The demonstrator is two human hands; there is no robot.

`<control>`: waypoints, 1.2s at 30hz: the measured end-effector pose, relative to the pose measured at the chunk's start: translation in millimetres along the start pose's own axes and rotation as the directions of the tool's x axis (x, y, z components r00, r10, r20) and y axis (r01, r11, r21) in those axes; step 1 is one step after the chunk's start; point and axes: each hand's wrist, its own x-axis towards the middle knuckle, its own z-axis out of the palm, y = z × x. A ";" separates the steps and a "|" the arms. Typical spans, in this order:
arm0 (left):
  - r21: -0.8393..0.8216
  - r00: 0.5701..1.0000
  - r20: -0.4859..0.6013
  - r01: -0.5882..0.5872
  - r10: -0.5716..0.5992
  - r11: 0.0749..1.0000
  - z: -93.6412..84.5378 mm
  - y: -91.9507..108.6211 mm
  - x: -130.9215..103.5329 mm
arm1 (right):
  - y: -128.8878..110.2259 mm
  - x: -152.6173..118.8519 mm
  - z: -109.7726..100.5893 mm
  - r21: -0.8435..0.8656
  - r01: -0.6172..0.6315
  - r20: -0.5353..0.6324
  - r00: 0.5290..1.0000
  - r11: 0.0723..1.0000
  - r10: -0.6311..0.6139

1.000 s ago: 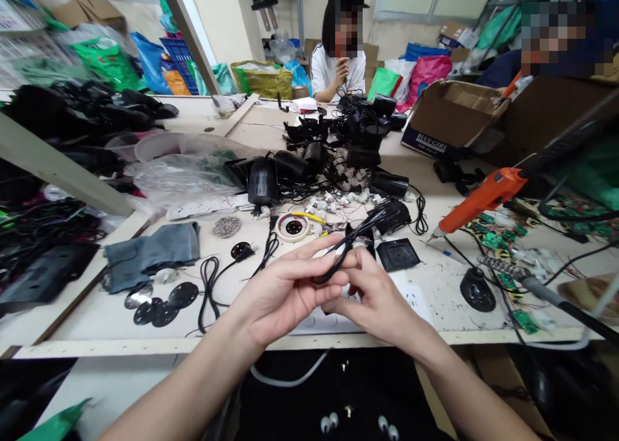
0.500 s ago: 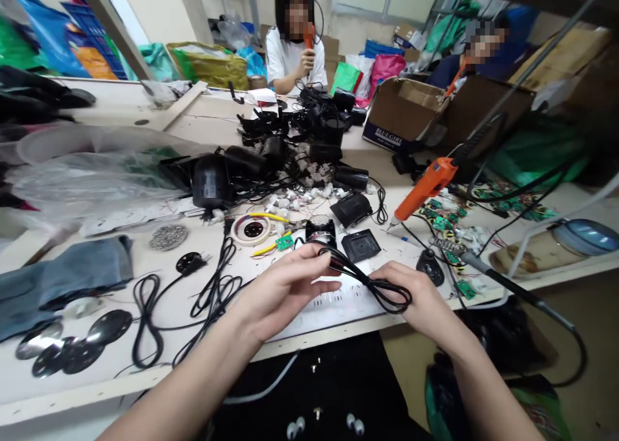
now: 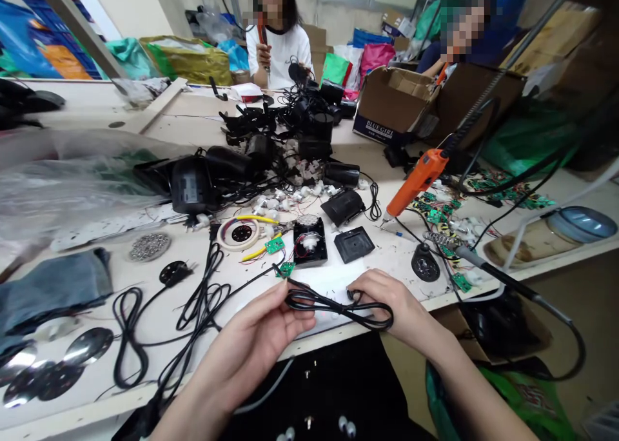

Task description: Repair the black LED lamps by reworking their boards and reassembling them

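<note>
A bundled black cable (image 3: 338,307) is stretched between my two hands above the table's front edge. My left hand (image 3: 271,325) pinches one end of it between thumb and fingers, palm turned up. At the other end my right hand (image 3: 387,299) is closed round the loops. Just behind the hands lie a small green circuit board (image 3: 285,270) and an open black housing (image 3: 310,244) with a white part inside. A black rectangular cover (image 3: 354,244) lies to the right of the housing.
An orange electric screwdriver (image 3: 416,182) hangs at the right, above a soldering iron (image 3: 503,276). Coiled cables (image 3: 128,338) and metal discs (image 3: 89,345) lie at the left. Black housings (image 3: 193,183) are heaped behind. Two people work across the table near a cardboard box (image 3: 387,109).
Both hands have moved lower and nearer with the cable, uncovering the open housing and a second green board. The view has shifted. The person opposite has changed posture.
</note>
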 end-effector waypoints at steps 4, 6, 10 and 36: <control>0.035 1.000 -0.016 -0.019 0.019 0.999 2.5 2.2 -1.2 | 3.5 1.2 3.8 0.006 0.023 0.005 1.000 1.000 -0.023; 0.040 0.999 -0.016 -0.032 0.033 0.999 3.0 3.3 -0.6 | 4.6 0.3 7.8 -0.030 0.031 -0.015 0.999 0.999 -0.032; 0.045 0.999 -0.018 -0.045 0.046 0.998 1.4 3.1 1.4 | 3.5 -2.9 15.8 -0.046 0.051 -0.092 0.994 0.998 -0.055; 0.128 0.993 0.023 -0.118 0.116 0.985 -5.3 3.7 6.2 | 5.0 -3.2 14.8 -0.190 0.025 0.048 0.999 0.981 -0.016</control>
